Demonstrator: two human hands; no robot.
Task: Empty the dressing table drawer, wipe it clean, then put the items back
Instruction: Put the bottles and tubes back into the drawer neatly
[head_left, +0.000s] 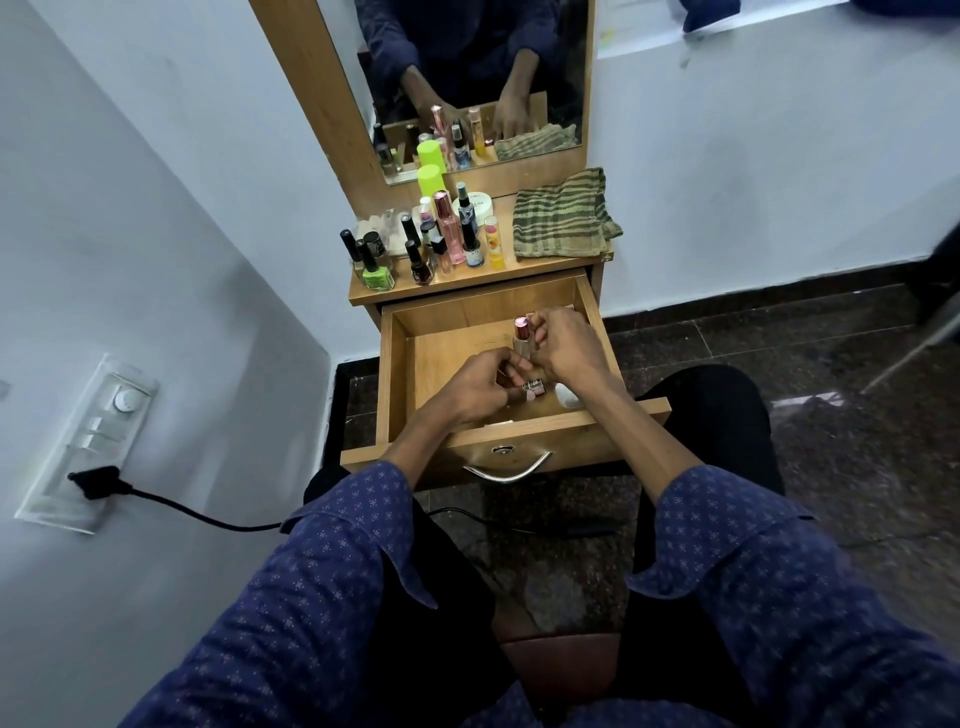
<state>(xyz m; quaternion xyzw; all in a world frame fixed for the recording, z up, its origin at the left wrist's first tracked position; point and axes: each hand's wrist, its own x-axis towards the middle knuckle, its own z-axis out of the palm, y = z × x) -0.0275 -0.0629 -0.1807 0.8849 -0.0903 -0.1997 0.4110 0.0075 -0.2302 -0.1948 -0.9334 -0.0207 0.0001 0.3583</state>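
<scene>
Both hands inside the open wooden drawer (400, 364).

The right hand (569, 345) pinches an upright slim bottle with a glossy pink cap (521, 338); the left hand (470, 387) curls closed around a small item (532, 388), too hidden to identify. A white rounded object (565, 396) lies just beside the right wrist. On the tabletop (550, 264) behind stand glass nail-polish bottles (375, 267) and a folded striped cloth (561, 215).

One head-worn, wide-angle view is given — aimed forward and steeply down over the sleeves at the open drawer (498, 364) close below; the tabletop (545, 267) and mirror (478, 78) are seen farther off.
</scene>
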